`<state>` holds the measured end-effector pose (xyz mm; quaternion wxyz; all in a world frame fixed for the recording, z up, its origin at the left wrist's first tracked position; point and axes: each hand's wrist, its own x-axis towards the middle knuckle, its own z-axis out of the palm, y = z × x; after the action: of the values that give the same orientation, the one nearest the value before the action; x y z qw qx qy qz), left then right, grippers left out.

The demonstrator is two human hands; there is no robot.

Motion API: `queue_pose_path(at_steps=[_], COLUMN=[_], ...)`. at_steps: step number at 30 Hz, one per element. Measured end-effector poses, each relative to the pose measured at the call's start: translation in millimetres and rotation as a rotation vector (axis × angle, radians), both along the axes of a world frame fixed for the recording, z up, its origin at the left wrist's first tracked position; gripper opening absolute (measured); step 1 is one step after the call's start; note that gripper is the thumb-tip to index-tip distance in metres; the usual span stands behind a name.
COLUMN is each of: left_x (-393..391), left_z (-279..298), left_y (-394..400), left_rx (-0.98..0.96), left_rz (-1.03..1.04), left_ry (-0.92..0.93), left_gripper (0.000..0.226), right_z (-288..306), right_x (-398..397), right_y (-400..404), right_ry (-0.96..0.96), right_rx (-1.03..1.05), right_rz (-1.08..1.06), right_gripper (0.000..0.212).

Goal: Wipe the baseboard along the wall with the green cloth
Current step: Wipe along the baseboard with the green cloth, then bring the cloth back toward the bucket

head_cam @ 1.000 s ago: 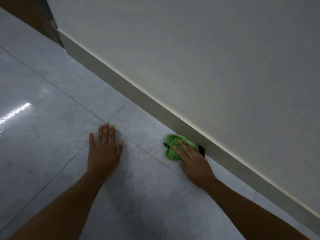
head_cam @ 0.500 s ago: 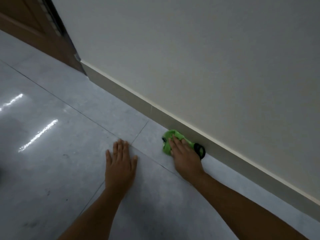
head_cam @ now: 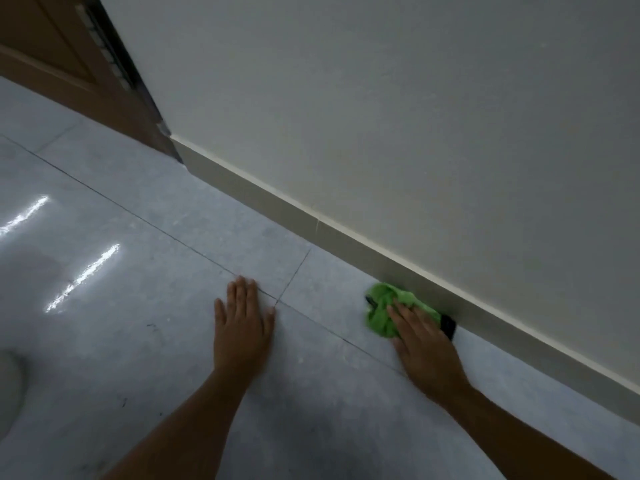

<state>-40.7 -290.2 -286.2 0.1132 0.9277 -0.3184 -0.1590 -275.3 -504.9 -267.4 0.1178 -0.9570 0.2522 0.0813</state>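
A crumpled green cloth (head_cam: 382,308) lies at the foot of the beige baseboard (head_cam: 277,206), touching it. My right hand (head_cam: 424,344) presses on the cloth, fingers stretched over it and pointing up-left. A small black piece (head_cam: 448,326) shows under the hand next to the baseboard. My left hand (head_cam: 242,327) lies flat on the grey floor tile, palm down, fingers apart, well left of the cloth. The baseboard runs diagonally from the door frame down to the right edge.
A brown wooden door (head_cam: 59,53) and its dark frame (head_cam: 145,91) stand at the upper left, where the baseboard ends. Glossy grey floor tiles (head_cam: 121,306) with thin grout lines spread left. The off-white wall (head_cam: 415,116) fills the upper right. A pale rounded object (head_cam: 8,386) sits at the left edge.
The view has shifted so more of the door shows. My right hand and the cloth have slid along the baseboard towards the door; my left hand stays flat on the floor.
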Motion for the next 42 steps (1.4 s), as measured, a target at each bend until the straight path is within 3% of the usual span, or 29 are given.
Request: queue_pose_path(at_steps=[4, 11, 17, 20, 24, 29, 32, 36, 42], left_x=[-4, -6, -5, -3, 3, 10, 20, 34, 60], left_z=[-7, -11, -13, -13, -3, 59, 116, 207, 312], left_y=[6, 6, 8, 8, 13, 29, 38, 68, 167], left_rx=[-0.037, -0.079, -0.083, -0.084, -0.017, 0.055, 0.073, 0.115, 0.168], left_rz=[-0.022, -0.009, -0.007, -0.012, -0.069, -0.11, -0.078, 0.002, 0.251], left_ry=[-0.042, -0.085, -0.1, -0.088, -0.06, -0.212, -0.287, -0.39, -0.447], left_gripper=[0.073, 0.069, 0.065, 0.065, 0.072, 0.069, 0.067, 0.062, 0.062], right_z=[0, -9, 18, 18, 20, 72, 111, 181, 284], right_x=[-16, 141, 258, 233, 133, 13, 6, 64, 169], right_y=[1, 28, 61, 44, -7, -45, -37, 6, 129], right_ry=[-0.009, -0.033, 0.123, 0.089, 0.247, 0.252, 0.292, 0.172, -0.235], right_rx=[-0.118, -0.093, -0.033, -0.187, -0.491, -0.696, -0.628, -0.359, 0.003], right_rz=[-0.1, 0.061, 0.145, 0.327, 0.573, 0.704, 0.601, 0.323, 0.245], right_gripper=[0.05, 0.056, 0.06, 0.057, 0.053, 0.035, 0.024, 0.052, 0.058])
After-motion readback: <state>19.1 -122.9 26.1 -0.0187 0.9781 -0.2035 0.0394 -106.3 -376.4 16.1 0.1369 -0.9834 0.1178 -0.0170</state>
